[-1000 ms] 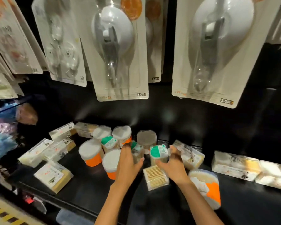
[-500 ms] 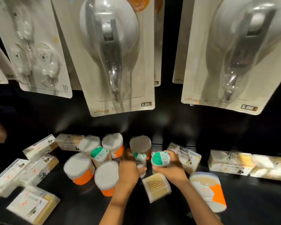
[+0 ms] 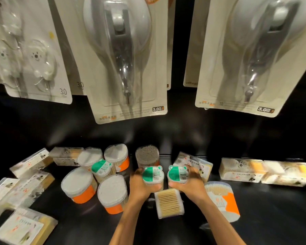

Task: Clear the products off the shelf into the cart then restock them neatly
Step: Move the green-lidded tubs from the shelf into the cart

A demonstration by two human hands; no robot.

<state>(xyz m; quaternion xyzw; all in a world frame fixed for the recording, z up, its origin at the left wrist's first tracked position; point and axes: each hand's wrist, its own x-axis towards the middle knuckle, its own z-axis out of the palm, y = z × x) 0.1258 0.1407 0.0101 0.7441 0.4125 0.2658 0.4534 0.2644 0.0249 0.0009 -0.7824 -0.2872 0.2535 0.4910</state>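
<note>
My left hand point(image 3: 140, 186) grips a small clear cotton-swab tub with a green bear-shaped lid point(image 3: 151, 174). My right hand point(image 3: 190, 184) grips a second green-lidded tub point(image 3: 177, 174) right beside it. Both tubs are held upright, side by side, over the black shelf point(image 3: 272, 209). A square box of wooden swabs point(image 3: 168, 203) lies flat just below my hands. A third green-lidded tub point(image 3: 101, 168) stands to the left among round tubs with orange labels point(image 3: 79, 185).
A grey-topped tub point(image 3: 147, 155) stands behind my hands. Flat clear boxes lie at the left point(image 3: 23, 226) and right point(image 3: 242, 169) of the shelf. An orange-labelled tub point(image 3: 223, 200) lies on its side at my right wrist. Blister-packed hooks point(image 3: 125, 55) hang overhead.
Both hands have closed round the two green-lidded tubs and brought them together, lids facing me. The camera has dropped closer to the shelf and shifted right.
</note>
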